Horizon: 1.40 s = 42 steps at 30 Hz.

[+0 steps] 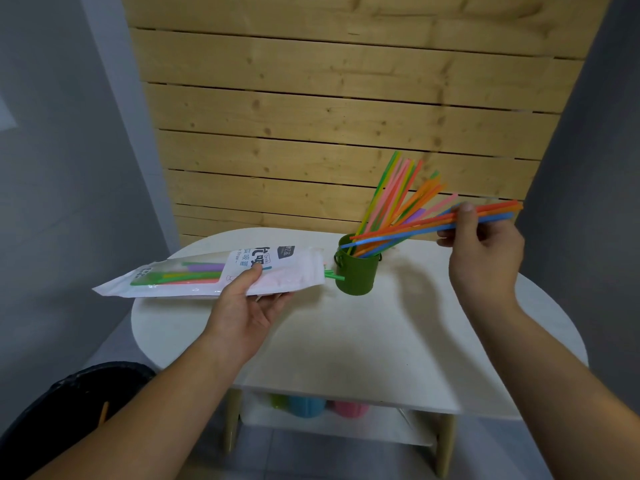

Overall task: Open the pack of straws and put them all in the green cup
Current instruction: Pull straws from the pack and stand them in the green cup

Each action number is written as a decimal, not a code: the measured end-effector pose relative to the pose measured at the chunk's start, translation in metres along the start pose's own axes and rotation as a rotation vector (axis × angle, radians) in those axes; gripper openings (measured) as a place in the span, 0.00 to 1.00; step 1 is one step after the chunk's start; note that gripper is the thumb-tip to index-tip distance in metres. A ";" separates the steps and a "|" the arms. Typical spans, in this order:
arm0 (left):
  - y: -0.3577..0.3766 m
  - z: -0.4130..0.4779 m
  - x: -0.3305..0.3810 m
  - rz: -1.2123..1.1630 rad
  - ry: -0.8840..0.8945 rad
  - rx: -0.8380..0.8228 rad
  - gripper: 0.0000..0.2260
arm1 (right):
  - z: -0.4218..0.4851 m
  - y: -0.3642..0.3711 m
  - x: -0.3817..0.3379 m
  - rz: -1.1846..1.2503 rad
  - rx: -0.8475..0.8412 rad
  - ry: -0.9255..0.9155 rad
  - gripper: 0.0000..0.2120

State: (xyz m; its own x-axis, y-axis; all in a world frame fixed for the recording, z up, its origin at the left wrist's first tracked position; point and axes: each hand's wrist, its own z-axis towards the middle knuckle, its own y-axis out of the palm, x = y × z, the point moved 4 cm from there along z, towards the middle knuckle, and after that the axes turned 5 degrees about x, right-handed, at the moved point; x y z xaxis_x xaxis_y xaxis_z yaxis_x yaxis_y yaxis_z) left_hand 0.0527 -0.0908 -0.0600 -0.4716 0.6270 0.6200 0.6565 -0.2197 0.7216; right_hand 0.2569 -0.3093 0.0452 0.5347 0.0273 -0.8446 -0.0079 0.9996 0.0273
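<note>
A green cup (356,273) stands on the white table (398,334) and holds several coloured straws (391,192) fanning up to the right. My right hand (481,244) grips a bunch of orange and blue straws (415,226) whose lower ends reach into the cup's mouth. My left hand (242,306) holds the white straw pack (207,273) level, left of the cup, with its open end toward the cup. Several straws still show through the pack's clear window, and a green straw end (334,275) pokes out of the opening.
A wooden slat wall (329,116) rises behind the table. The table's lower shelf holds green, blue and pink cups (311,405). A black bin (79,403) sits on the floor at the lower left. Grey walls flank both sides.
</note>
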 end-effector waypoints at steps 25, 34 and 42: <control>0.004 -0.005 0.002 0.044 -0.003 -0.090 0.14 | 0.000 0.042 0.036 -0.147 -0.248 0.133 0.08; 0.005 -0.005 0.001 0.045 -0.001 -0.096 0.15 | -0.014 0.033 0.041 -0.204 -0.290 0.277 0.19; 0.008 -0.007 0.002 0.048 -0.003 -0.125 0.12 | -0.064 0.056 0.036 0.175 -0.733 0.811 0.15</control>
State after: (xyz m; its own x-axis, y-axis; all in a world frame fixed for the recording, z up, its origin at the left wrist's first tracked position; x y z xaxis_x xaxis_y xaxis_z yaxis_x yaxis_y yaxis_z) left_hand 0.0528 -0.0969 -0.0510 -0.4396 0.6156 0.6541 0.5998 -0.3408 0.7239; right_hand 0.2217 -0.2515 -0.0179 -0.2328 -0.1022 -0.9672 -0.6709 0.7368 0.0837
